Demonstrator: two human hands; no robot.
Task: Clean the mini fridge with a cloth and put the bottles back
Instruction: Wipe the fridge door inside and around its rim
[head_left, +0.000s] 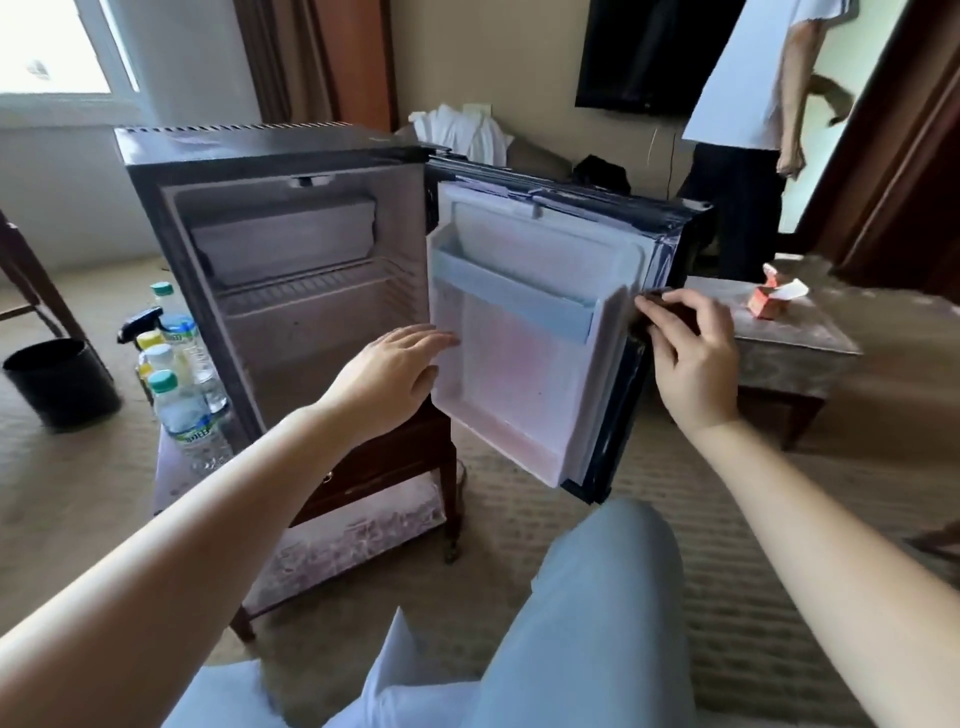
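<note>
Outside, bottles (179, 410) beside mini fridge (270, 156), door (524, 364) open

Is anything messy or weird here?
Nothing looks spilled or broken. The odd bit is that the bottles stand outside, just left of the fridge. Its shelves are bare and its door is wide open, with the right hand gripping the door's edge.
</note>
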